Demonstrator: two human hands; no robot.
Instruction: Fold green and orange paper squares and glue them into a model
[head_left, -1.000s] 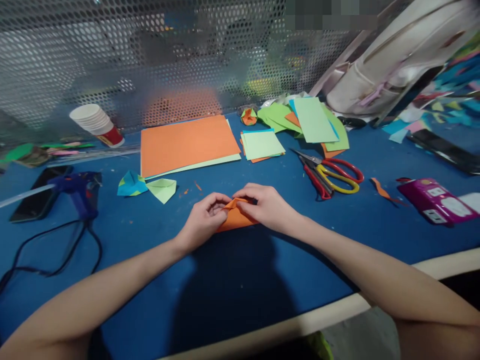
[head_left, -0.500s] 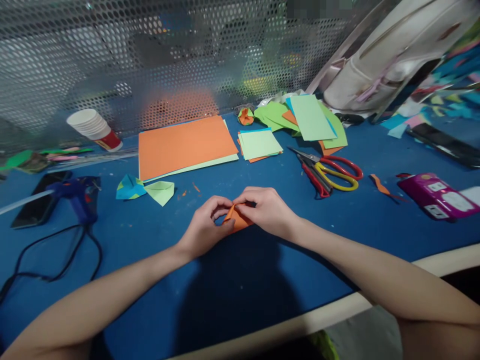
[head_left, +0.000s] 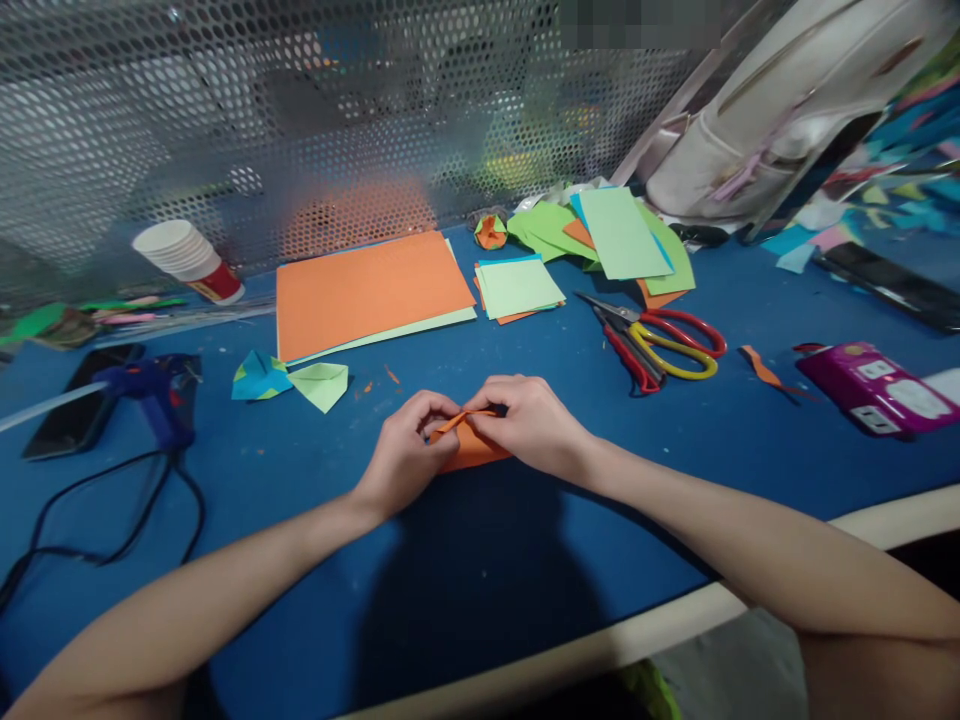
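Note:
A small piece of orange paper (head_left: 474, 447) lies on the blue table between my hands, its far edge raised and partly folded over. My left hand (head_left: 409, 450) pinches its left side between thumb and fingers. On the right side of the same paper, my right hand (head_left: 534, 425) grips the far edge. My fingers cover both ends of the fold. Left of my hands lie a folded light green paper (head_left: 322, 384) and a folded blue and green paper (head_left: 259, 377).
Beyond my hands are large orange sheets (head_left: 371, 295) and small green squares (head_left: 522, 288). Scissors (head_left: 667, 345) lie to the right, near a purple device (head_left: 877, 390). At the left are a blue glue gun (head_left: 159, 395) with its cable and stacked paper cups (head_left: 187, 260).
The raised orange flap has come down into a narrower fold along the far edge. My left hand has shifted slightly left, and more of the orange paper shows between my hands.

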